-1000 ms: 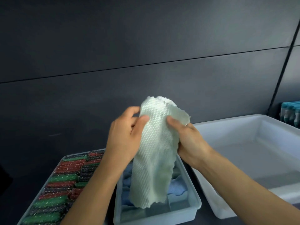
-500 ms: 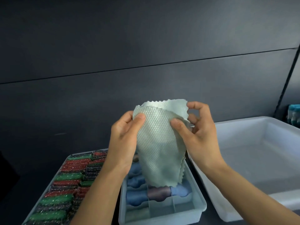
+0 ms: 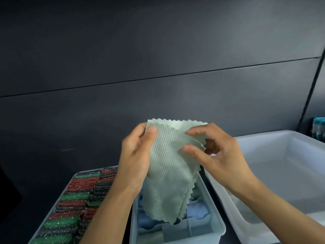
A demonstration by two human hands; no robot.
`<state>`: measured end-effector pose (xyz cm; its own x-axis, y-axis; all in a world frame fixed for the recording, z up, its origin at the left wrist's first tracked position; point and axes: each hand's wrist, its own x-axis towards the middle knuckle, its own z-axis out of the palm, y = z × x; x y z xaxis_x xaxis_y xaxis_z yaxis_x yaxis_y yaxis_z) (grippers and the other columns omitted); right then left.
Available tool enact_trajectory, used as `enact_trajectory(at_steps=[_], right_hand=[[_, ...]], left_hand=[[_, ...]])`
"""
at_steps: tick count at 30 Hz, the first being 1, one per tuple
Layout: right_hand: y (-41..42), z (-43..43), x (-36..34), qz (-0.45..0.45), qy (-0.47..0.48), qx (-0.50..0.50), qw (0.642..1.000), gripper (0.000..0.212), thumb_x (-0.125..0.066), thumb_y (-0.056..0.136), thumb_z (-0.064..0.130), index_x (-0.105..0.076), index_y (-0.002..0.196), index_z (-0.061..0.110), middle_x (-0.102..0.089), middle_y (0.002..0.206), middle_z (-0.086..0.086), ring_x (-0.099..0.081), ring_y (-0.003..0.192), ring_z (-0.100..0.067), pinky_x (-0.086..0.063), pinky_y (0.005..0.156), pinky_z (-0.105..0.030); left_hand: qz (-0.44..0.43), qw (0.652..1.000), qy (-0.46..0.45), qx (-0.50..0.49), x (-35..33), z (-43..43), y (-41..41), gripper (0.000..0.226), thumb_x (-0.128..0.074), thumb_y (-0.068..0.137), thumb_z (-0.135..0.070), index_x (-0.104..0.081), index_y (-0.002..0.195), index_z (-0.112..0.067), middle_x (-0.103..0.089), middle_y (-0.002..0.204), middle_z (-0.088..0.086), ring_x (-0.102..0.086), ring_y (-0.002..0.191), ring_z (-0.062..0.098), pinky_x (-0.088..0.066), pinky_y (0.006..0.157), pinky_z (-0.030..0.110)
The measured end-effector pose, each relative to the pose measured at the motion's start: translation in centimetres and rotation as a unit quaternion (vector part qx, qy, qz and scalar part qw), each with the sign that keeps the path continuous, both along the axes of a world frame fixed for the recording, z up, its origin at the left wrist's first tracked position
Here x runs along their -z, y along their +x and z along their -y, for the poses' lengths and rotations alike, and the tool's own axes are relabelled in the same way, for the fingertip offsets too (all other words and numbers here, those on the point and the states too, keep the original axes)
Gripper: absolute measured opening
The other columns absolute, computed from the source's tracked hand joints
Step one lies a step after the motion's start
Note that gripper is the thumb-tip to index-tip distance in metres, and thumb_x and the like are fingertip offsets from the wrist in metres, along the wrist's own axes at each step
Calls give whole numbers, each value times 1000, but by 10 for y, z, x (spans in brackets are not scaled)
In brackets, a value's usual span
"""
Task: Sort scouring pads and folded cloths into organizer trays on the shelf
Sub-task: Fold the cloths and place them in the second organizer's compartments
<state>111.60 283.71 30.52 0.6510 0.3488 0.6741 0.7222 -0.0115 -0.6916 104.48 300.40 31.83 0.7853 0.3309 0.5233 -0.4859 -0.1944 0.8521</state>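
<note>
A pale green textured cloth [image 3: 168, 173] with zigzag edges hangs folded in the air above the divided organizer tray [image 3: 216, 219]. My left hand [image 3: 137, 155] pinches its upper left corner with the thumb on the front. My right hand [image 3: 214, 152] pinches the right edge layers between thumb and fingers. Blue cloths [image 3: 197, 209] lie rolled in the divided tray's compartments, partly hidden by the hanging cloth. To the left, a flat tray [image 3: 77, 175] holds rows of green, red and dark glittery scouring pads [image 3: 75, 198].
A large white bin [image 3: 281, 173] stands at the right, with something pale at its bottom near corner. Teal items [image 3: 318, 128] sit at the far right edge. A dark panelled wall rises close behind the trays.
The cloth has been brought into a flatter fold, its top edge now level. My right hand moved from the cloth's middle to its right edge, fingers spread wider. The view has shifted slightly.
</note>
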Motion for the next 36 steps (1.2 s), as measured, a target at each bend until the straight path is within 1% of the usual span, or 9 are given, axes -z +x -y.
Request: enact_trajectory(at_steps=[3, 7, 12, 20, 23, 26, 29, 32, 36], right_hand=[[10, 1, -5, -43, -17, -26, 999, 10, -76, 77, 27, -69, 73, 23, -62, 83, 7, -57, 73, -10, -49, 68, -27], [21, 7, -19, -48, -32, -59, 997, 18, -75, 71, 37, -67, 66, 22, -65, 108, 11, -61, 105, -8, -45, 87, -22], [25, 3, -32, -137, 22, -131, 982, 28, -77, 68, 25, -59, 64, 5, -62, 79, -23, -55, 70, -25, -45, 67, -40], [22, -4, -37, -96, 65, -90, 989, 36, -76, 70, 33, -54, 62, 6, -56, 65, -11, -45, 59, -22, -38, 52, -29], [18, -6, -40, -104, 100, -98, 985, 34, -79, 67, 24, -51, 59, 6, -64, 70, -6, -54, 62, -22, -42, 53, -31], [16, -7, -41, -98, 126, -82, 984, 40, -81, 67, 23, -47, 59, 3, -52, 65, -31, -41, 54, -35, -36, 47, -43], [16, -9, -39, -87, 131, -59, 986, 43, -82, 71, 20, -45, 60, 2, -46, 64, -38, -40, 51, -46, -36, 46, -50], [18, -8, -41, -85, 115, -53, 988, 31, -82, 73, 13, -51, 68, 11, -55, 68, -29, -44, 54, -41, -41, 51, -43], [24, -2, -47, -119, -20, -75, 990, 45, -77, 79, 20, -54, 117, 26, -65, 71, -14, -53, 64, -26, -46, 62, -34]], left_hand=[[9, 1000, 7, -12, -2, -2, 1, 38, -49, 101, -32, -57, 91, 4, -48, 86, 36, -47, 75, 31, -40, 74, 43], [6, 999, 28, -29, -9, -9, 2, 51, -49, 98, -40, -51, 89, 10, -43, 82, 35, -44, 75, 47, -36, 74, 43], [-1, 1000, 11, -14, -16, -10, 3, 54, -50, 96, -42, -52, 97, 11, -49, 93, 38, -49, 81, 36, -40, 83, 47], [-23, 999, -16, -25, -15, -10, 3, 36, -47, 100, -34, -66, 100, -3, -66, 104, 24, -63, 98, 39, -47, 97, 56], [-23, 999, -11, -24, -13, -12, 2, 41, -47, 99, -36, -62, 101, 2, -61, 104, 31, -60, 91, 33, -46, 93, 54], [-7, 1000, -12, -21, -14, -12, 1, 48, -50, 95, -41, -59, 99, 6, -56, 97, 35, -54, 84, 27, -44, 84, 47], [5, 999, -11, -30, -13, -11, 2, 47, -51, 95, -40, -57, 93, 7, -53, 85, 31, -50, 77, 26, -41, 77, 45], [16, 998, 19, -52, -12, -13, 4, 41, -50, 100, -35, -59, 90, 4, -50, 85, 35, -47, 71, 34, -40, 74, 44], [48, 991, 85, -95, -13, -13, 4, 37, -49, 102, -28, -58, 79, 0, -41, 65, 24, -37, 61, 29, -34, 58, 35]])
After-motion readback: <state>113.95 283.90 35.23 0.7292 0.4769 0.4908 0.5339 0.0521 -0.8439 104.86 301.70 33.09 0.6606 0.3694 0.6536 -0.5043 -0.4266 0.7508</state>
